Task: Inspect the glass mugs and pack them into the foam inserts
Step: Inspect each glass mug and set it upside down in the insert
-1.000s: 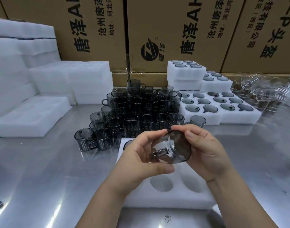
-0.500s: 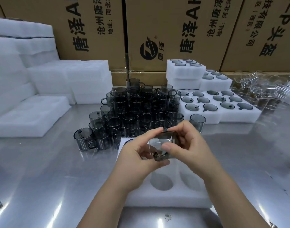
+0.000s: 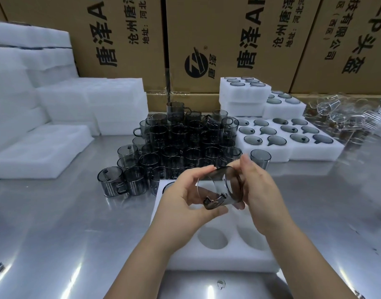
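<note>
Head view: left hand (image 3: 183,201) and right hand (image 3: 260,190) grip one smoky glass mug (image 3: 219,182), now rolled further so its handle hangs by the left thumb. Inspection looks nearly done; the foam insert (image 3: 228,264) lies just below both hands, near pockets empty.

Pretty clearly a factory packing station: printed cardboard cartons (image 3: 124,39) are stacked along the back, white foam inserts (image 3: 94,104) are piled on a steel table (image 3: 55,223), and dozens of smoky glass mugs (image 3: 185,143) are bunched together.
</note>
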